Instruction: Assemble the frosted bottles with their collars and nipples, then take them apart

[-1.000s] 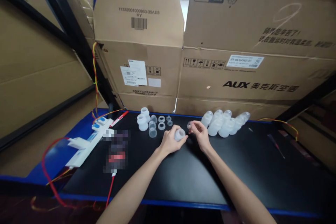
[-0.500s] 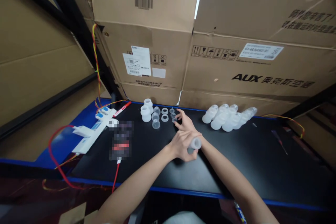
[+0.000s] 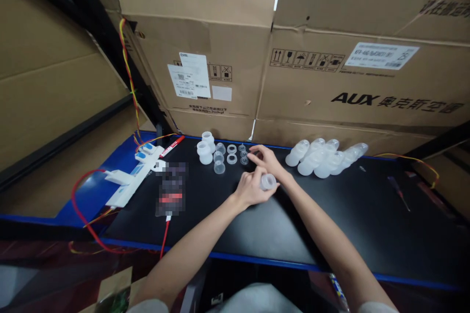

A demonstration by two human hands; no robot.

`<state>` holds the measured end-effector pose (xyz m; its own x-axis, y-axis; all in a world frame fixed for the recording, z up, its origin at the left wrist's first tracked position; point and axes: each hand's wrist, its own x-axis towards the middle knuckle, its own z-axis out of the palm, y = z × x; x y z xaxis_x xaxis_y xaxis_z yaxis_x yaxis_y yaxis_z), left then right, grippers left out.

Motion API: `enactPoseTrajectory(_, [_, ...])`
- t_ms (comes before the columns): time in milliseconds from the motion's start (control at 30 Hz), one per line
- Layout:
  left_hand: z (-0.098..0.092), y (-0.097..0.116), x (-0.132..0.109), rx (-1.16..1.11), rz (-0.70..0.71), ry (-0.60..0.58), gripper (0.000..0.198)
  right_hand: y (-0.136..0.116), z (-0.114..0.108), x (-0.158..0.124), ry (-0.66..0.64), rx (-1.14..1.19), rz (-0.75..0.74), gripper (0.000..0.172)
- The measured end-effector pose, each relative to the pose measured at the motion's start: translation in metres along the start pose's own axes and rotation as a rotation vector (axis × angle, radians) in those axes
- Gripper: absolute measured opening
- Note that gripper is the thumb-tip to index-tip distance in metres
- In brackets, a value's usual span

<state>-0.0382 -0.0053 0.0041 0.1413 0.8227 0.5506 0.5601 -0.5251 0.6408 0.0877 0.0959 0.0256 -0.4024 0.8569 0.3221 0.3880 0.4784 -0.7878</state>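
My left hand (image 3: 252,188) is closed around a frosted translucent bottle (image 3: 268,182), whose round open mouth faces up toward me. Just beyond it, my right hand (image 3: 267,160) reaches left with thumb and forefinger apart. Its fingertips are beside a short column of small clear nipple-like pieces (image 3: 243,147), and nothing shows between them. Left of these lie two translucent rings (image 3: 231,159). Several clear domed caps (image 3: 219,168) form a column beside the rings. White wide-necked containers (image 3: 204,156) stand farther left.
Several frosted bottles (image 3: 322,168) lie grouped at the back right, near a screwdriver (image 3: 398,193). On the left are a white power strip (image 3: 128,186), a red marker (image 3: 172,146) and a blurred-out device (image 3: 171,190) on a red cable. Cardboard boxes (image 3: 220,39) wall the back.
My left hand has moved slightly up with the bottle, turning its mouth upward. My right hand's fingers have drawn closer together beside the small clear pieces. The camera view has tilted down.
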Motion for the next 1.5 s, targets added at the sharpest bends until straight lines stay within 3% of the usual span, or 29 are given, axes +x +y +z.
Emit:
enactPoseTrajectory(100, [-0.006, -0.004, 0.008, 0.089, -0.17, 0.062, 0.045, -0.032, -0.035, -0.001, -0.164, 0.061, 0.035, 0.048])
enactPoseTrajectory(167, [-0.012, -0.008, 0.012, 0.129, -0.237, 0.079, 0.044, -0.052, -0.052, -0.005, -0.323, 0.044, 0.029, 0.043])
enactPoseTrajectory(233, [-0.016, -0.012, 0.014, 0.141, -0.265, 0.083, 0.044, -0.068, -0.061, -0.01, -0.379, -0.012, 0.022, 0.041])
enactPoseTrajectory(367, [-0.024, -0.019, 0.018, -0.024, -0.205, 0.065, 0.049, -0.085, -0.065, -0.013, -0.344, -0.05, -0.036, 0.03])
enactPoseTrajectory(467, [-0.039, -0.023, 0.025, -0.193, -0.09, 0.08, 0.044, -0.087, -0.067, -0.011, -0.221, 0.11, -0.115, 0.03])
enactPoseTrajectory(533, [-0.058, -0.027, 0.032, -0.191, -0.007, 0.211, 0.037, -0.081, -0.064, -0.009, -0.117, 0.181, -0.14, 0.033])
enactPoseTrajectory(600, [-0.084, -0.034, 0.038, -0.101, 0.067, 0.461, 0.031, -0.07, -0.054, -0.007, -0.072, 0.135, -0.149, 0.033])
enactPoseTrajectory(700, [-0.128, -0.052, 0.043, 0.145, 0.081, 0.774, 0.027, -0.051, -0.026, -0.007, -0.127, -0.03, -0.152, 0.038])
enactPoseTrajectory(733, [-0.141, -0.059, 0.043, 0.198, 0.065, 0.82, 0.027, -0.045, -0.014, -0.008, -0.157, -0.076, -0.153, 0.042])
enactPoseTrajectory(800, [-0.162, -0.072, 0.039, 0.242, 0.038, 0.732, 0.028, -0.036, 0.008, -0.011, -0.22, -0.172, -0.179, 0.041])
enactPoseTrajectory(900, [-0.179, -0.086, 0.028, 0.269, 0.027, 0.489, 0.028, -0.029, 0.03, -0.017, -0.285, -0.312, -0.256, 0.023])
enactPoseTrajectory(1000, [-0.181, -0.093, 0.018, 0.322, 0.024, 0.369, 0.025, -0.025, 0.039, -0.022, -0.257, -0.393, -0.326, 0.012])
enactPoseTrajectory(1200, [-0.175, -0.098, 0.015, 0.365, 0.001, 0.285, 0.031, -0.021, 0.042, -0.027, -0.168, -0.478, -0.366, 0.018])
enactPoseTrajectory(1367, [-0.175, -0.096, 0.015, 0.433, -0.03, 0.249, 0.041, -0.031, 0.027, -0.02, -0.196, -0.494, -0.357, 0.025])
enactPoseTrajectory(1500, [-0.175, -0.095, 0.014, 0.445, -0.049, 0.251, 0.038, -0.055, -0.019, -0.01, -0.057, -0.597, -0.28, 0.026])
